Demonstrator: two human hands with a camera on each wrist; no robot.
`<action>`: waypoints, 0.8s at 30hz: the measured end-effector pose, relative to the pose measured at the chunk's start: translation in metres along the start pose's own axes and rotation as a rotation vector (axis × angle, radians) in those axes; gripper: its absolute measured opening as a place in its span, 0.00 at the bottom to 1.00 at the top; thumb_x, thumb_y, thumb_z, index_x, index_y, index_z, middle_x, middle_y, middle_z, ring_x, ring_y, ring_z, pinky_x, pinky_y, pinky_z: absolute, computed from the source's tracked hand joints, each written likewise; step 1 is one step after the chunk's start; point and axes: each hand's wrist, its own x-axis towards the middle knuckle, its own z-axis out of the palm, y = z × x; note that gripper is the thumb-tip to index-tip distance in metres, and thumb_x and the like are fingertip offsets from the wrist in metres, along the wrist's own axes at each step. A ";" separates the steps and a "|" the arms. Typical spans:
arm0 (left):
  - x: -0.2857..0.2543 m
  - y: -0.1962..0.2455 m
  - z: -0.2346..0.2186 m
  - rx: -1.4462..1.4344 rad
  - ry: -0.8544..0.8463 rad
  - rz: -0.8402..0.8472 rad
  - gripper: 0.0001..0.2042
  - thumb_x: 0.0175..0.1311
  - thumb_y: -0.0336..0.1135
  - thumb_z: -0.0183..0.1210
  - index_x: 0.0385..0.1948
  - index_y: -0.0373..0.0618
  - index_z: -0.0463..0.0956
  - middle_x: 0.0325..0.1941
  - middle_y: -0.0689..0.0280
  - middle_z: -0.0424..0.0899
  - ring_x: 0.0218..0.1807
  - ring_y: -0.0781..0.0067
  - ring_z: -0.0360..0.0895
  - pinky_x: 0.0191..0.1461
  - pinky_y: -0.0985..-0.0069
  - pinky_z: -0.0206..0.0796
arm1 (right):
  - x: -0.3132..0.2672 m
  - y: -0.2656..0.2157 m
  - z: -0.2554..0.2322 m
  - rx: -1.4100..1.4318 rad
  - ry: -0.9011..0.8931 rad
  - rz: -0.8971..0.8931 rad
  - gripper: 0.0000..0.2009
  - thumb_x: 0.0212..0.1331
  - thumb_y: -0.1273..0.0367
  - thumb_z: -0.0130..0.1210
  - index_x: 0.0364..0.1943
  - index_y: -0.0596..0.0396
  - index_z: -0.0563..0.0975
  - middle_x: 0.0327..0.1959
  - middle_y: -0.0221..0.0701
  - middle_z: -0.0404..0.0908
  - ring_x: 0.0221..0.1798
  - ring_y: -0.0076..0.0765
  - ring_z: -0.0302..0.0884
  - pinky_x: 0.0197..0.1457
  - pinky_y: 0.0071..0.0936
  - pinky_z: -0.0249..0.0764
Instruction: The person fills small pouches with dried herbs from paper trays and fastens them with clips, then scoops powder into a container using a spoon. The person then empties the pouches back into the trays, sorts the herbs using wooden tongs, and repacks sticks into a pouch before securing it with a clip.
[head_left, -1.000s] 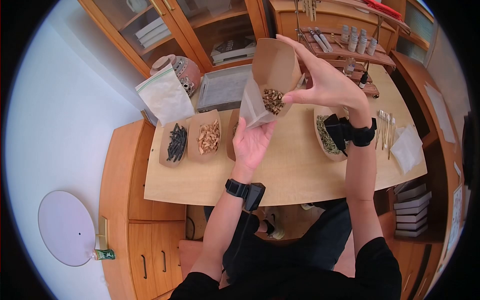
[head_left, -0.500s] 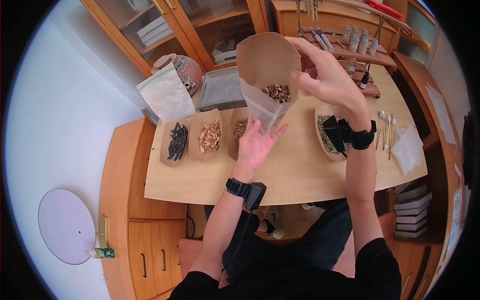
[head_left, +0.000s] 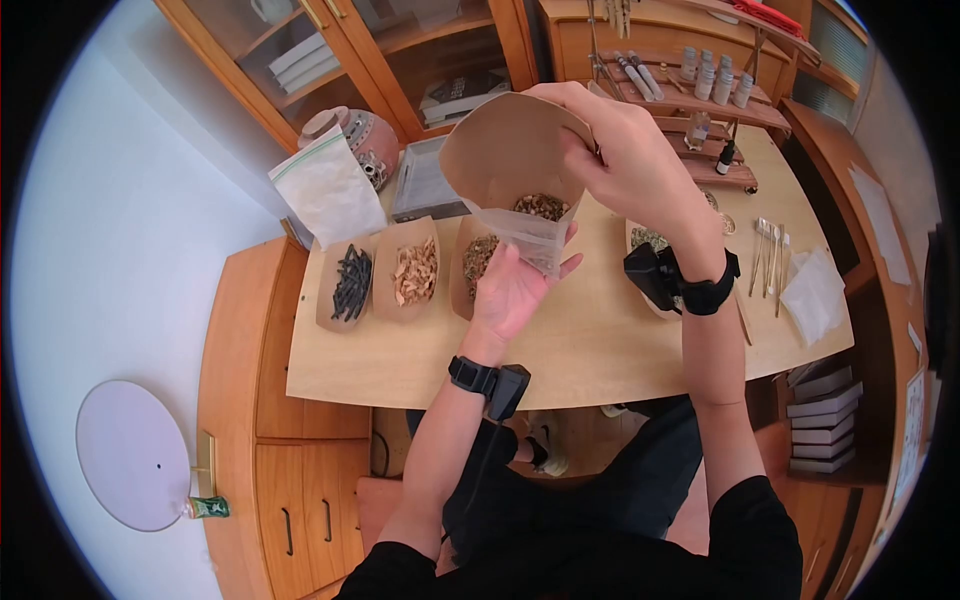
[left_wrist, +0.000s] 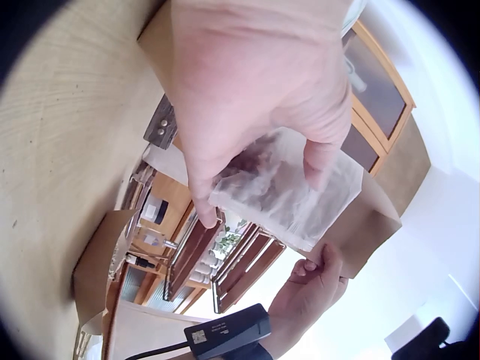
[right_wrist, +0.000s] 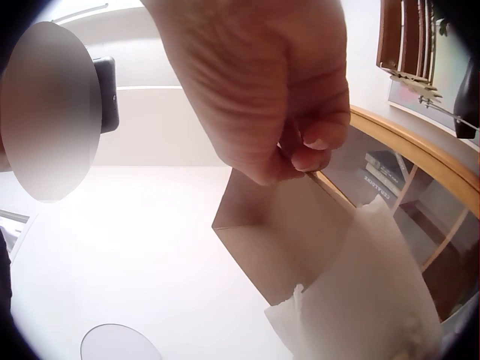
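My right hand point(head_left: 640, 165) pinches the upper rim of a brown paper tray point(head_left: 505, 150), tilted above the table. Its lower end sits in the mouth of a translucent bag point(head_left: 542, 246). Dried brown herb pieces point(head_left: 541, 206) lie at that low end. From below, my left hand point(head_left: 512, 298) holds the bag between thumb and fingers; the left wrist view shows the bag point(left_wrist: 289, 184) with a dark mass inside. Up close in the right wrist view, the fingertips point(right_wrist: 311, 159) grip the tray's edge. The bag's bottom is partly hidden behind the left hand.
Left on the table point(head_left: 600, 350) stand paper trays of black sticks point(head_left: 351, 283), pale chips point(head_left: 415, 271) and brown bits point(head_left: 478, 262). A tray of green herbs point(head_left: 650, 238) sits under my right wrist. Behind are a white pouch point(head_left: 328, 188), pink jar point(head_left: 365, 140) and bottle rack point(head_left: 700, 100).
The tray has swung left and tipped further toward me, and the herb pieces have slid lower toward the bag. My right hand has turned over and closed onto the tray's rim.
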 end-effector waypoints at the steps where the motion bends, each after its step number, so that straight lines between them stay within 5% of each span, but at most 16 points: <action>1: 0.000 0.001 0.001 -0.058 -0.005 -0.013 0.33 0.67 0.42 0.58 0.70 0.46 0.52 0.73 0.55 0.59 0.74 0.49 0.56 0.75 0.46 0.51 | 0.000 -0.003 -0.001 0.001 -0.001 -0.001 0.18 0.53 0.79 0.52 0.51 0.55 0.73 0.35 0.44 0.81 0.37 0.53 0.80 0.40 0.38 0.76; 4: 0.000 0.002 0.005 -0.048 0.027 0.005 0.34 0.69 0.49 0.54 0.71 0.45 0.51 0.74 0.55 0.57 0.75 0.49 0.54 0.75 0.45 0.49 | 0.000 -0.009 -0.001 0.004 -0.070 0.067 0.21 0.55 0.80 0.49 0.56 0.53 0.73 0.41 0.41 0.80 0.42 0.51 0.78 0.45 0.35 0.74; 13: 0.001 0.005 0.000 -0.229 0.022 0.043 0.27 0.75 0.48 0.42 0.71 0.48 0.52 0.76 0.56 0.55 0.76 0.51 0.51 0.76 0.46 0.42 | 0.001 -0.013 0.004 -0.037 0.073 -0.018 0.22 0.55 0.80 0.50 0.56 0.51 0.74 0.44 0.38 0.80 0.41 0.49 0.79 0.43 0.35 0.75; 22: 0.001 0.001 -0.012 -0.169 0.077 0.116 0.23 0.75 0.45 0.43 0.69 0.52 0.57 0.74 0.62 0.59 0.75 0.54 0.53 0.76 0.48 0.45 | 0.003 -0.011 0.002 -0.047 0.162 -0.026 0.19 0.52 0.80 0.51 0.51 0.54 0.73 0.38 0.40 0.81 0.37 0.50 0.79 0.40 0.36 0.76; 24: 0.001 0.002 -0.016 -0.168 0.072 0.115 0.23 0.75 0.44 0.44 0.69 0.52 0.57 0.74 0.62 0.59 0.75 0.55 0.54 0.75 0.49 0.46 | 0.003 -0.014 -0.002 0.047 0.257 0.096 0.19 0.54 0.80 0.50 0.52 0.55 0.73 0.32 0.41 0.79 0.32 0.48 0.77 0.38 0.34 0.74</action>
